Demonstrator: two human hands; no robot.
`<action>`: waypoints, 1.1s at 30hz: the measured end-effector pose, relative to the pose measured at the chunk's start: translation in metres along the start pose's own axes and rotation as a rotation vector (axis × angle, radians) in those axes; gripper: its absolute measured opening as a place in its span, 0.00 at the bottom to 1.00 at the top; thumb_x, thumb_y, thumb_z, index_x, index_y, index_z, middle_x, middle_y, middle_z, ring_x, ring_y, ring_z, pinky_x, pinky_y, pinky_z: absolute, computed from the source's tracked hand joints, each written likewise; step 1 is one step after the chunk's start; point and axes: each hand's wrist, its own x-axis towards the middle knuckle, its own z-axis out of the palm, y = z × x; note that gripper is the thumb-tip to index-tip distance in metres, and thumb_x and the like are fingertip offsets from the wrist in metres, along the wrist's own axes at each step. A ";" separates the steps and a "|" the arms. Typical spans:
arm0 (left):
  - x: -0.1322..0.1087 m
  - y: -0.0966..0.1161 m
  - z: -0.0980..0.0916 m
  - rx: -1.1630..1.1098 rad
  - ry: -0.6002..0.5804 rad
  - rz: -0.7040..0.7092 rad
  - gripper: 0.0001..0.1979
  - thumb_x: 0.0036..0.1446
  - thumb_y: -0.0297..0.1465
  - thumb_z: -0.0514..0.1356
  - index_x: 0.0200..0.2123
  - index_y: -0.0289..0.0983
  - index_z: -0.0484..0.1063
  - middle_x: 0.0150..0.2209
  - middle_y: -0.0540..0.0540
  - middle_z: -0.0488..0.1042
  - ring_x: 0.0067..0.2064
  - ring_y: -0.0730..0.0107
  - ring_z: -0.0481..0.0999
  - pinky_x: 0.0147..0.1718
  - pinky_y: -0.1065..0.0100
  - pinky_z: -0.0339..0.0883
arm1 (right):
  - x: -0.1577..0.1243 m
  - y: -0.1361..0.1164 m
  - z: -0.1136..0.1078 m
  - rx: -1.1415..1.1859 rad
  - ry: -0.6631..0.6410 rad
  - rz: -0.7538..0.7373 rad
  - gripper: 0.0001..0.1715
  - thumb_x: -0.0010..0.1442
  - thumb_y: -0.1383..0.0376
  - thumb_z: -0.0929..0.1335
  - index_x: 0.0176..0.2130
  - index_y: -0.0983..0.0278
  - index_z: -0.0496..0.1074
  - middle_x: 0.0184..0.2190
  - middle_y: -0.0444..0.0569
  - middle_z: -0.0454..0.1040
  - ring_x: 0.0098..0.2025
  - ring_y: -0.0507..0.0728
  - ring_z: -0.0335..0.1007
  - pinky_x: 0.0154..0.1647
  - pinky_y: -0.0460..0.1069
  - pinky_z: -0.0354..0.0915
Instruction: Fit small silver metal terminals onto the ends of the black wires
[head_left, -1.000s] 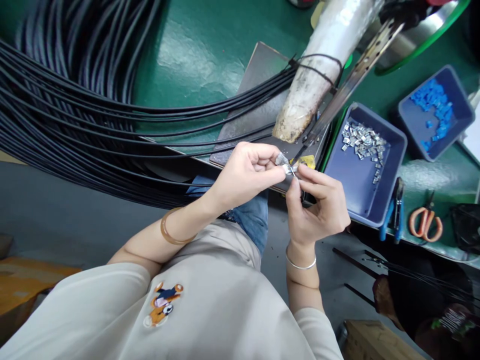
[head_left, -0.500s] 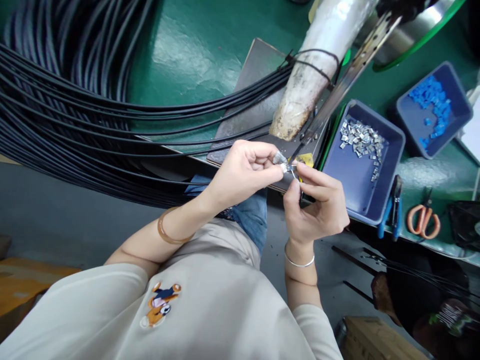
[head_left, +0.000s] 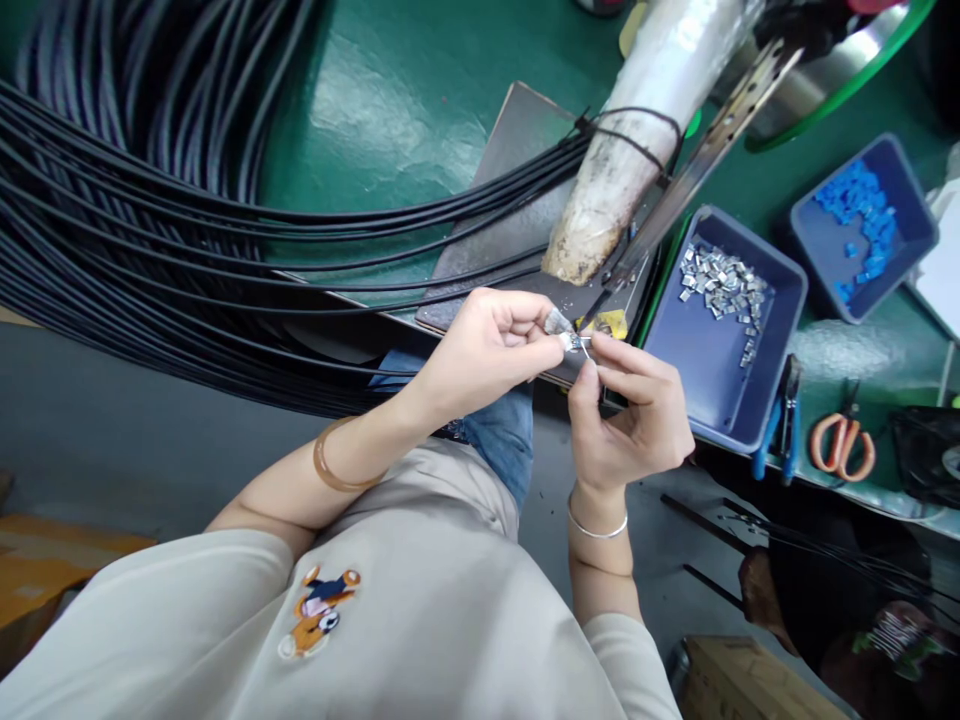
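My left hand (head_left: 499, 345) is closed in a pinch, a grey wrap on one fingertip. Between its thumb and finger sits a small silvery connector (head_left: 575, 342), partly hidden. My right hand (head_left: 634, 405) faces it from the right, its fingertips pinching thin pale wires (head_left: 588, 350) that reach the connector. Just above the fingertips, the dark tip of a soldering iron (head_left: 596, 310) points down at the connector; its perforated metal shaft (head_left: 697, 160) slants up to the right. Whether tip and connector touch is too small to tell.
Black cables (head_left: 300, 240) run in from the left over a grey board (head_left: 487, 240). A white wrapped tube (head_left: 630, 160) hangs above. To the right are a bin of metal shells (head_left: 694, 385), a bin of blue pieces (head_left: 817, 250), pliers (head_left: 787, 420) and orange-handled scissors (head_left: 844, 445).
Both hands keep nearly the same pose, fingertips together at the connector. The pale wire by my right thumb now looks more curved. The whole view has shifted slightly.
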 end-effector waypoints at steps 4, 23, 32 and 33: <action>-0.002 -0.003 -0.002 0.008 -0.004 -0.007 0.04 0.52 0.24 0.60 0.26 0.32 0.69 0.20 0.52 0.68 0.22 0.83 0.65 0.22 0.79 0.58 | -0.002 0.002 -0.002 0.026 -0.024 0.056 0.08 0.56 0.73 0.71 0.35 0.62 0.69 0.39 0.44 0.81 0.40 0.52 0.80 0.41 0.50 0.77; -0.007 -0.007 -0.003 0.020 -0.025 0.143 0.03 0.53 0.22 0.61 0.27 0.32 0.71 0.23 0.52 0.69 0.24 0.84 0.63 0.22 0.80 0.58 | -0.010 0.002 -0.002 0.188 0.040 0.121 0.09 0.55 0.73 0.72 0.36 0.62 0.70 0.39 0.46 0.81 0.39 0.53 0.80 0.40 0.51 0.76; -0.009 -0.004 -0.013 0.209 -0.090 0.153 0.08 0.55 0.28 0.63 0.24 0.32 0.72 0.20 0.52 0.66 0.22 0.81 0.61 0.21 0.75 0.54 | -0.006 0.001 -0.006 0.218 0.098 0.231 0.10 0.57 0.73 0.71 0.38 0.62 0.69 0.34 0.42 0.79 0.32 0.52 0.80 0.31 0.48 0.76; -0.009 -0.003 -0.014 0.264 -0.099 0.216 0.08 0.55 0.29 0.63 0.25 0.32 0.74 0.21 0.51 0.68 0.23 0.80 0.63 0.22 0.75 0.56 | -0.005 0.001 -0.008 0.219 0.086 0.295 0.10 0.58 0.72 0.70 0.39 0.61 0.68 0.32 0.40 0.78 0.28 0.51 0.78 0.27 0.46 0.74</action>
